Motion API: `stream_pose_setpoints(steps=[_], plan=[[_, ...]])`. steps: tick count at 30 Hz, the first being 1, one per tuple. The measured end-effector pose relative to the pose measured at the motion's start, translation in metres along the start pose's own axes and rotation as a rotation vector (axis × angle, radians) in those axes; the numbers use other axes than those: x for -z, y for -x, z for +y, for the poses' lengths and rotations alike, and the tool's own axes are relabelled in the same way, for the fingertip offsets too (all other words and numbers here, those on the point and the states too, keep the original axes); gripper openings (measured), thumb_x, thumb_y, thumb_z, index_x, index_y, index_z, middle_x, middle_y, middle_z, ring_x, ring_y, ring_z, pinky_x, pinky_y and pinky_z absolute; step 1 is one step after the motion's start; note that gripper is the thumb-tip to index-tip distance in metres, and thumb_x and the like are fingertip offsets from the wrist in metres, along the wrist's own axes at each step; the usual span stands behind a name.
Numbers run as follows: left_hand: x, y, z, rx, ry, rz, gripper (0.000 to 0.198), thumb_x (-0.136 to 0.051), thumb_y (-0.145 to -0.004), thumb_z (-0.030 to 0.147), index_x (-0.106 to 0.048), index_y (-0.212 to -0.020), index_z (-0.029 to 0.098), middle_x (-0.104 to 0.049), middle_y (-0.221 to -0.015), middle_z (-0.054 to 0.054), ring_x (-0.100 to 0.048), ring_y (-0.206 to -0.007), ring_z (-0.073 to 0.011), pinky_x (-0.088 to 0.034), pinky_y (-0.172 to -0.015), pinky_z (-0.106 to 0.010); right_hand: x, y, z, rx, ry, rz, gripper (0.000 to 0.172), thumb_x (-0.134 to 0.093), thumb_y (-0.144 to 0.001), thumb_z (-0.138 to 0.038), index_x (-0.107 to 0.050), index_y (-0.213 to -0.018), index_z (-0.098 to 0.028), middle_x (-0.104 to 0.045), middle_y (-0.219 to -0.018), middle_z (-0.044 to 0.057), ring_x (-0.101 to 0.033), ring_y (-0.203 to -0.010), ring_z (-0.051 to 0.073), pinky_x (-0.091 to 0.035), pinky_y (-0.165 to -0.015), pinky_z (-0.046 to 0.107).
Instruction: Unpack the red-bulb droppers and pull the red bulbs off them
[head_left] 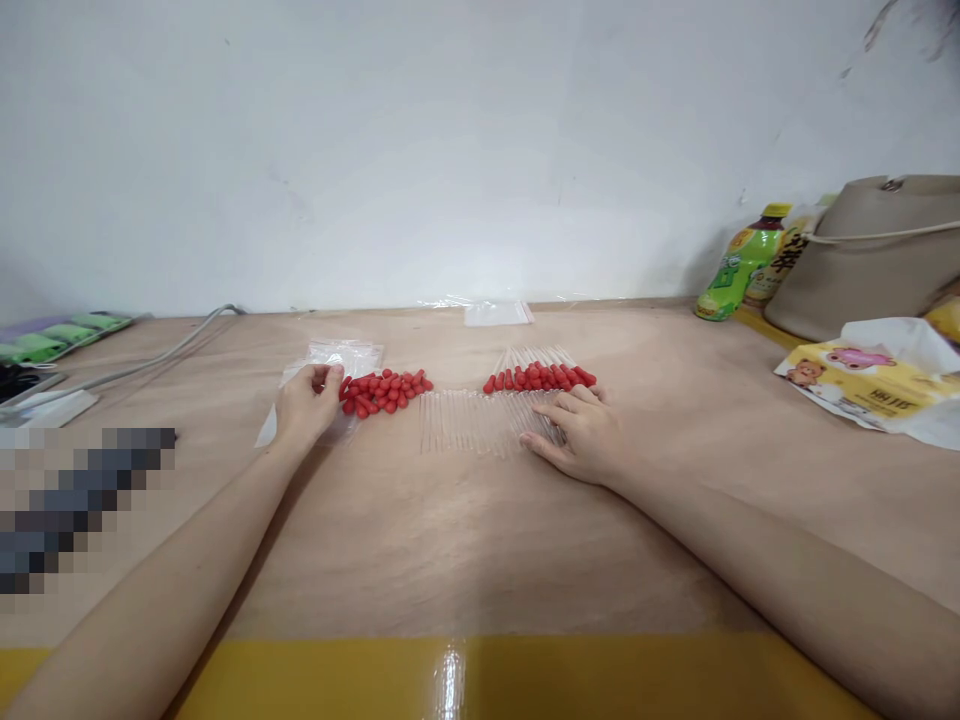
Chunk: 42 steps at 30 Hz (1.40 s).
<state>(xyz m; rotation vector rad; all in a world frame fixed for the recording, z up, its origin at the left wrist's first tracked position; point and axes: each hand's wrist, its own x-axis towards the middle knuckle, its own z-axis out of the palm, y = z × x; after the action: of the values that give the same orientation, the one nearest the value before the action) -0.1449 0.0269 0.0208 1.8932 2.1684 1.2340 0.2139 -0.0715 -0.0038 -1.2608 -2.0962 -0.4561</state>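
A loose heap of small red rubber bulbs (pixel 386 391) lies left of centre on the wooden table (pixel 465 540). My left hand (pixel 306 403) sits at the heap's left end, thumb and finger pinched on one red bulb, over a clear plastic bag (pixel 341 355). A row of clear glass dropper tubes (pixel 469 420) lies in the middle. My right hand (pixel 581 432) rests on their right end, fingers stretched and touching the tubes. Behind it lies a fan of finished droppers with red bulbs fitted (pixel 540 375).
Another clear bag (pixel 497 313) lies by the wall. At the right stand a green drink bottle (pixel 735 265), a beige bag (pixel 870 255) and a yellow tissue pack (pixel 874 385). A grey cable (pixel 150 362) and green items (pixel 64 333) are at the left.
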Motion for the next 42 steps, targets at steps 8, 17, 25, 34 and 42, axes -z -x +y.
stream_pose_setpoints(steps=[8,17,25,34,42], plan=[[0.005,-0.001,-0.002,-0.033,-0.059,0.031,0.029,-0.040,-0.082,0.040,-0.059,-0.083,0.019,-0.061,-0.079,-0.005,-0.056,-0.078,-0.0219,-0.042,-0.073,-0.034,-0.002,0.001,0.001,-0.033,-0.041,0.048,0.033,-0.053,-0.078,-0.048,-0.066,-0.088,-0.020,-0.063,-0.077,0.004,-0.052,-0.076,0.018,-0.030,-0.076,0.034],[-0.012,0.040,0.081,-0.699,-0.087,-0.071,0.022,-0.049,-0.080,0.036,-0.062,-0.073,0.020,-0.057,-0.075,-0.004,-0.051,-0.079,-0.0202,-0.040,-0.078,-0.035,-0.001,0.002,0.009,-0.173,-0.114,0.136,0.028,-0.047,-0.085,-0.031,-0.064,-0.066,-0.020,-0.062,-0.061,0.000,-0.051,-0.066,0.014,-0.028,-0.072,0.032],[-0.062,0.032,0.148,-0.509,-0.214,-0.533,0.032,-0.055,-0.071,0.049,-0.068,-0.075,0.020,-0.060,-0.093,-0.010,-0.051,-0.100,-0.0294,-0.038,-0.086,-0.044,0.000,0.005,0.016,-0.033,-0.243,0.114,0.021,-0.051,-0.082,-0.027,-0.063,-0.066,-0.019,-0.057,-0.061,0.002,-0.047,-0.063,0.014,-0.039,-0.070,0.030],[-0.067,0.023,0.152,-0.389,-0.164,-0.567,0.026,-0.054,-0.074,0.039,-0.065,-0.066,0.016,-0.063,-0.067,-0.007,-0.059,-0.077,-0.0225,-0.045,-0.067,-0.031,-0.002,0.004,0.015,0.002,-0.317,0.125,0.013,-0.054,-0.079,-0.022,-0.065,-0.076,-0.017,-0.057,-0.075,0.006,-0.050,-0.071,0.016,-0.046,-0.068,0.032],[-0.016,0.066,0.113,-0.733,-0.018,-0.291,0.014,-0.047,-0.080,0.029,-0.054,-0.081,0.017,-0.060,-0.079,-0.005,-0.057,-0.076,-0.0186,-0.045,-0.071,-0.032,0.003,0.002,0.009,0.052,-0.298,0.168,0.036,-0.053,-0.081,-0.024,-0.053,-0.116,-0.018,-0.058,-0.110,0.010,-0.053,-0.102,0.021,-0.045,-0.088,0.039]])
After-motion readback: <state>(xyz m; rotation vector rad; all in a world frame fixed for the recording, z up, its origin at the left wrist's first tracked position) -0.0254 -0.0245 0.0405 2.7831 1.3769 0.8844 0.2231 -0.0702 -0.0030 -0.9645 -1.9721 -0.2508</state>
